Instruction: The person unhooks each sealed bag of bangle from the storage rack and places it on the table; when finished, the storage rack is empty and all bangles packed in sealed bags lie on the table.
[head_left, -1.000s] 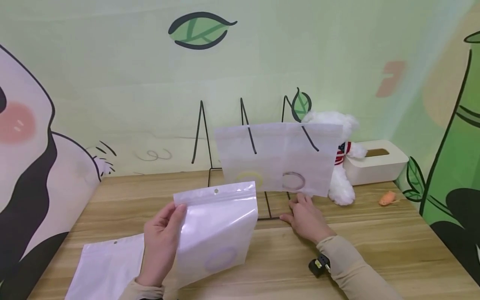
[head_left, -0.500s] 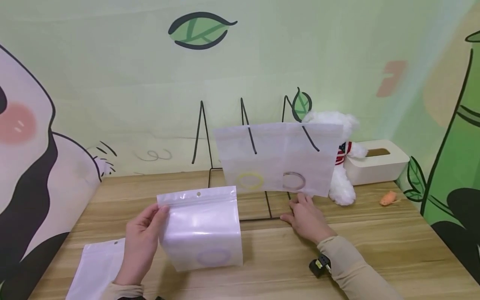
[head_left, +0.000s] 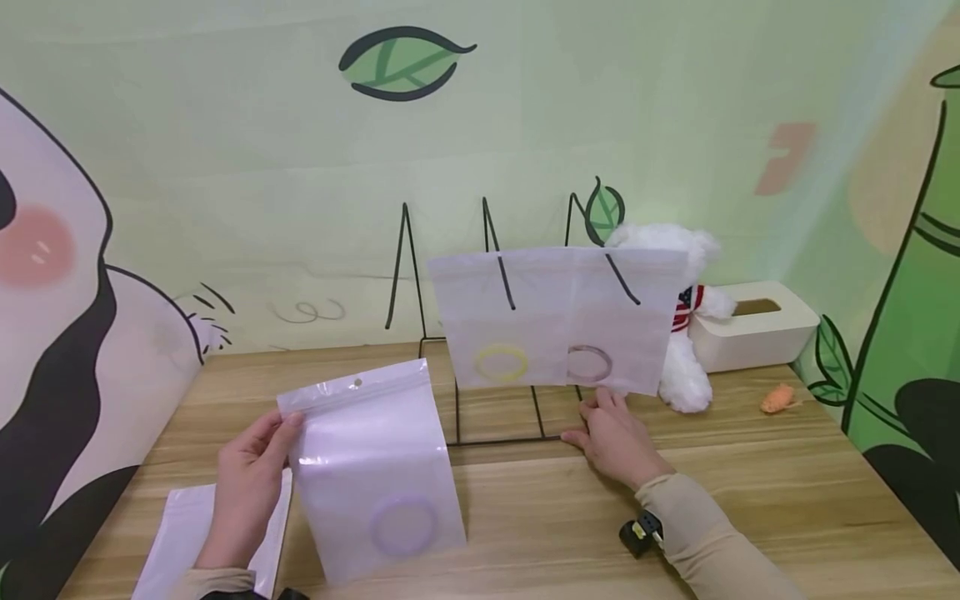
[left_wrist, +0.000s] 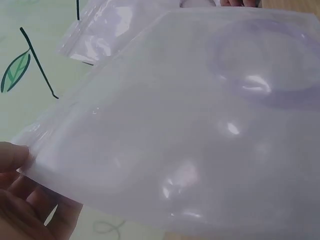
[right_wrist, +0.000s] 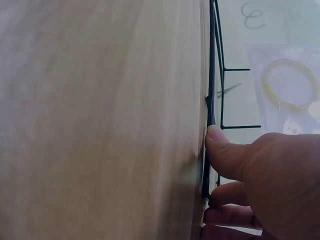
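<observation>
My left hand (head_left: 251, 475) pinches the upper left edge of a white translucent zip bag (head_left: 360, 442) between thumb and fingers. A pale purple ring (head_left: 403, 526) shows inside this bag, and a small hang hole is near its top. At the front right corner of a black wire rack (head_left: 498, 441), my right hand (head_left: 615, 437) grips the base wire with thumb and fingers. Two similar bags hang on the rack's arms: the left bag (head_left: 487, 317) holds a yellow ring (head_left: 502, 363), the right bag (head_left: 630, 333) a brownish ring (head_left: 590, 363). The leftmost arm (head_left: 397, 267) bears no bag.
Another white bag (head_left: 176, 525) lies on the wooden table (head_left: 570, 533) at the left, partly behind my left hand. Behind the rack's right side sit a white plush toy (head_left: 686, 379) and a white tissue box (head_left: 757, 333). A small orange object (head_left: 777, 398) lies at the right.
My left hand has moved left and slightly down with the bag, which now hangs flatter toward the camera, its purple ring clearer. The right hand has stayed on the rack.
</observation>
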